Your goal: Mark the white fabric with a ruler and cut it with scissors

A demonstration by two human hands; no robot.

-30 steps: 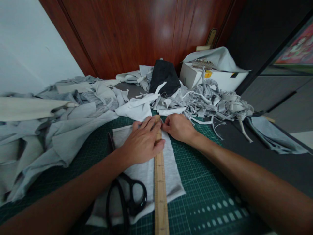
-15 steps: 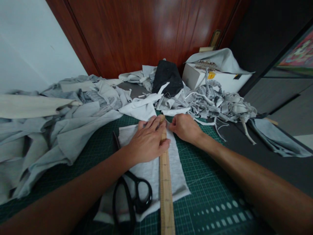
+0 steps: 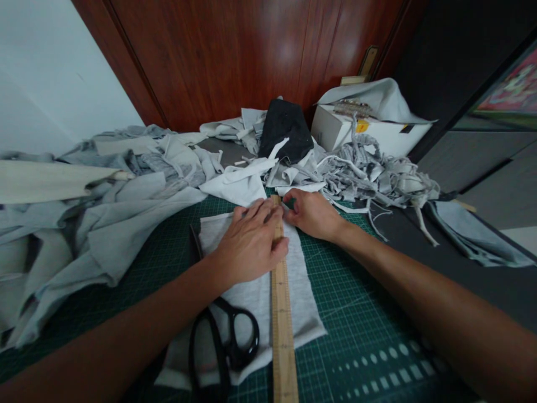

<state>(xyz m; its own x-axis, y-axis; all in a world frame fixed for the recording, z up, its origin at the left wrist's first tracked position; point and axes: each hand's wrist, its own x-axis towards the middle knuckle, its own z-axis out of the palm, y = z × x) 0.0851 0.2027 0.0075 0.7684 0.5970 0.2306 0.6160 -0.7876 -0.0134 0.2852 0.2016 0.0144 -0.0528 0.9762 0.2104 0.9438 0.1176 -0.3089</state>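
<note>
My left hand lies flat with fingers stretched, pressing a wooden ruler onto a piece of light grey cloth. The ruler runs lengthwise over the cloth, its far end showing just beyond my fingertips. At the cloth's far right corner is my right hand, index finger and thumb apart, beside the ruler's end. Nothing shows between those fingers; the others are curled and partly hidden. Black-handled scissors rest on the cloth's left side, their blades partly under my left forearm.
A green cutting mat lies beneath the cloth. Heaped grey fabric covers the left side. Behind are a black cloth bundle, a tangle of grey strips and a white box. Folded grey cloth lies at right.
My right hand's index finger and thumb have spread from a closed pinch at the cloth's edge. My left hand stays on the ruler; the whole view has shifted slightly.
</note>
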